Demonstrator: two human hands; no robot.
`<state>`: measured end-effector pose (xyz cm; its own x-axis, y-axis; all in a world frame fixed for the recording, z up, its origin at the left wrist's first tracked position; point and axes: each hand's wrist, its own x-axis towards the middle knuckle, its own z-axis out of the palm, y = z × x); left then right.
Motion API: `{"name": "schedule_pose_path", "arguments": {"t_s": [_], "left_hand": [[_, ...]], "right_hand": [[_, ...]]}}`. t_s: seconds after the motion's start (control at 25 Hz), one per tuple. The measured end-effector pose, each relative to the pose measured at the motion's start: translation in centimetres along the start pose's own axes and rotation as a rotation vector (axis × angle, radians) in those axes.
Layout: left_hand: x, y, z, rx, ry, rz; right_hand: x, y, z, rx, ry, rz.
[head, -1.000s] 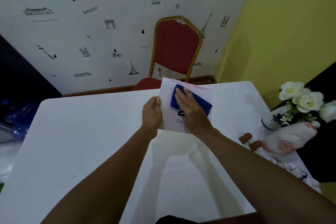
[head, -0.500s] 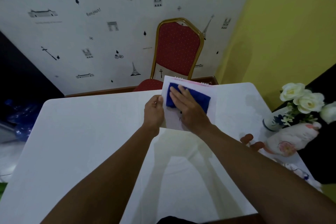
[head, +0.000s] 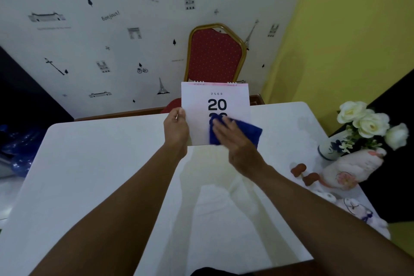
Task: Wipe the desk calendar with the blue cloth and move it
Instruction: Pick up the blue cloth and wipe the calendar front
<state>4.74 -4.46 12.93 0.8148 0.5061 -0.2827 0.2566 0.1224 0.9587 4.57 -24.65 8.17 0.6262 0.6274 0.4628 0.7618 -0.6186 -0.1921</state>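
A white desk calendar (head: pixel 215 98) with a spiral top and large black digits stands upright near the far edge of the white table (head: pixel 89 175). My left hand (head: pixel 175 129) grips its left edge. My right hand (head: pixel 235 139) presses a folded blue cloth (head: pixel 255 133) flat against the lower right of the calendar's front. The cloth and hand hide the lower row of digits.
A red chair with a gold frame (head: pixel 215 56) stands behind the table. At the right edge sit a vase of white roses (head: pixel 367 125), a pale soft toy (head: pixel 349 168) and two small brown figures (head: pixel 304 173).
My right hand has slid the blue cloth down from the top of the calendar face to its lower right, uncovering the top digits. My left hand has kept its hold.
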Motion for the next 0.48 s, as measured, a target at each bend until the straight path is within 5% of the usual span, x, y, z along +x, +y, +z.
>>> {"name": "schedule_pose_path", "arguments": {"t_s": [0.12,0.36,0.48], "left_hand": [[-0.1,-0.3,-0.1,0.002,0.010,-0.012],[-0.3,-0.5,0.0,0.002,0.009,-0.006],[-0.9,-0.6,0.8,0.019,0.003,0.004]], "right_hand": [[-2.3,-0.4,0.3,-0.023,-0.041,-0.179],[-1.5,1.3,-1.2,-0.025,0.027,0.226],[-0.7,-0.8,-0.3,-0.046,-0.022,0.018]]}}
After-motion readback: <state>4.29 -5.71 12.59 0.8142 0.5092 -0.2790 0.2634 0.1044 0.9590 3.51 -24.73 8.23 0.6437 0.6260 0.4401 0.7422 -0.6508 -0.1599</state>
